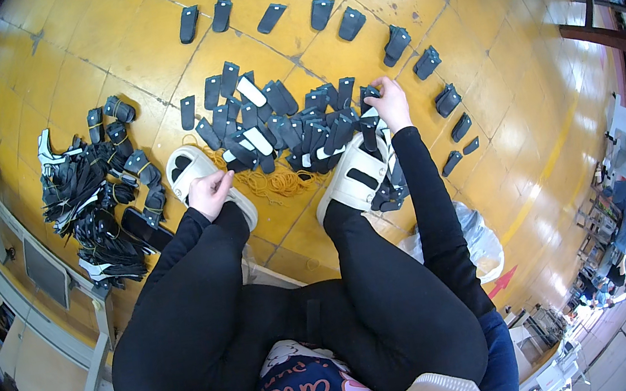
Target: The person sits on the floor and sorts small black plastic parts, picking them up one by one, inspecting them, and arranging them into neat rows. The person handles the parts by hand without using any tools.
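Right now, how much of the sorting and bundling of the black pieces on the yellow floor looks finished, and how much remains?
Done: a heap of tied bundles of black flat pieces lies at the person's left. In hand: the right hand rests on the loose pile of black pieces, while the left hand is at the orange rubber bands. Left: that large loose pile and the single pieces spread in an arc beyond it.

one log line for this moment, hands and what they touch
left hand: on rubber bands | right hand: gripping dark flat piece from pile | bundles: at left | floor: yellow

glossy yellow tiled floor (111, 40)
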Demonstrator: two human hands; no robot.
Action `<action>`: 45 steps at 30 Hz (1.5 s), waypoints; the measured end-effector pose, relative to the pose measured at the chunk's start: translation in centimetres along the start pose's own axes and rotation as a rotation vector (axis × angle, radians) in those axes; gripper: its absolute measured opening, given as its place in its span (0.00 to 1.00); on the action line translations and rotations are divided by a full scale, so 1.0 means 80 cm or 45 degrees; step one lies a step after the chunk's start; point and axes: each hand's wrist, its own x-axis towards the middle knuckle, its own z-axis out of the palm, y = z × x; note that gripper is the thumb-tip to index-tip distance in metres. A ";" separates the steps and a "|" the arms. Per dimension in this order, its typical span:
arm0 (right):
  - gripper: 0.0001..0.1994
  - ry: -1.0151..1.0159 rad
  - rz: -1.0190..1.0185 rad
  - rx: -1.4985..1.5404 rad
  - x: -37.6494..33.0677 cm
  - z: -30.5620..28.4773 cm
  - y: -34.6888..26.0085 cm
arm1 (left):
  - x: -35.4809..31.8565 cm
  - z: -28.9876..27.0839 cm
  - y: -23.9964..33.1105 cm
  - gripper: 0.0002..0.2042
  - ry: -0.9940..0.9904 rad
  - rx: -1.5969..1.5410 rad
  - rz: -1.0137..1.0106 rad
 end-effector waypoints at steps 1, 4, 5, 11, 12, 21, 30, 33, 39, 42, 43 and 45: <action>0.16 -0.034 0.010 -0.020 0.001 -0.001 -0.001 | -0.001 0.000 0.000 0.15 0.007 -0.006 -0.007; 0.17 0.045 -0.100 -0.175 -0.001 0.001 -0.003 | -0.002 -0.001 0.002 0.15 0.019 -0.013 0.005; 0.17 0.115 -0.151 -0.172 -0.001 0.003 -0.004 | -0.002 -0.001 0.002 0.15 0.023 -0.014 0.013; 0.18 0.167 -0.336 0.037 0.005 0.016 -0.033 | -0.003 -0.002 0.004 0.15 0.037 -0.035 0.023; 0.18 0.159 -0.347 -0.030 0.005 0.019 -0.036 | -0.002 -0.002 0.004 0.14 0.020 -0.013 0.010; 0.08 0.152 -0.141 0.431 0.017 0.022 -0.043 | -0.002 -0.001 0.003 0.14 0.017 -0.017 0.014; 0.07 0.378 -0.029 0.940 0.071 -0.031 0.003 | 0.001 -0.005 0.008 0.15 -0.015 0.014 -0.007; 0.10 0.407 0.065 0.933 0.093 -0.055 0.028 | 0.001 -0.002 0.002 0.15 0.000 0.005 0.028; 0.13 0.500 0.133 0.789 0.098 -0.070 0.032 | 0.000 -0.003 0.005 0.15 0.017 -0.006 0.026; 0.11 0.232 -0.068 0.723 0.079 -0.039 0.019 | 0.000 -0.004 0.008 0.15 0.009 0.000 0.019; 0.10 0.134 -0.123 0.667 0.068 -0.024 0.008 | 0.000 -0.005 0.011 0.14 -0.004 0.011 0.007; 0.11 -0.059 -0.226 0.569 0.043 0.005 -0.021 | 0.000 -0.005 0.011 0.14 -0.020 0.035 0.000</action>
